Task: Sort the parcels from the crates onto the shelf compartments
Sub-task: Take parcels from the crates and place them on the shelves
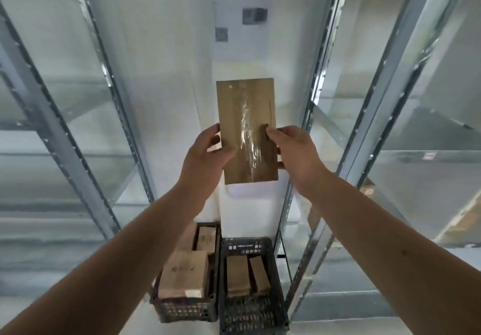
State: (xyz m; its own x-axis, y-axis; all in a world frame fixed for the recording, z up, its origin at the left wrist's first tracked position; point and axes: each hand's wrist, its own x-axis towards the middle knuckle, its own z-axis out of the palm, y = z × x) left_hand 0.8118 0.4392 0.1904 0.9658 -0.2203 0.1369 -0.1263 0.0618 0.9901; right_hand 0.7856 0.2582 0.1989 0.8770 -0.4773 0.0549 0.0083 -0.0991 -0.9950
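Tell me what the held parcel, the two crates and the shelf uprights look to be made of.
Parcel: brown cardboard, matte, with a glossy clear tape strip that glints down its face. Crates: likely dark moulded plastic, by the lattice walls. Shelf uprights: metal, probably galvanised steel, by the silvery sheen and punched slots.

The wall labels (255, 16) were too blurred to read. The parcel (242, 105) hid most fingers of the left hand (208, 152) and the right hand (294, 152).

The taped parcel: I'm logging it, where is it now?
The taped parcel is mid-frame in the head view, held by the left hand and right hand, between the left rack and right rack.
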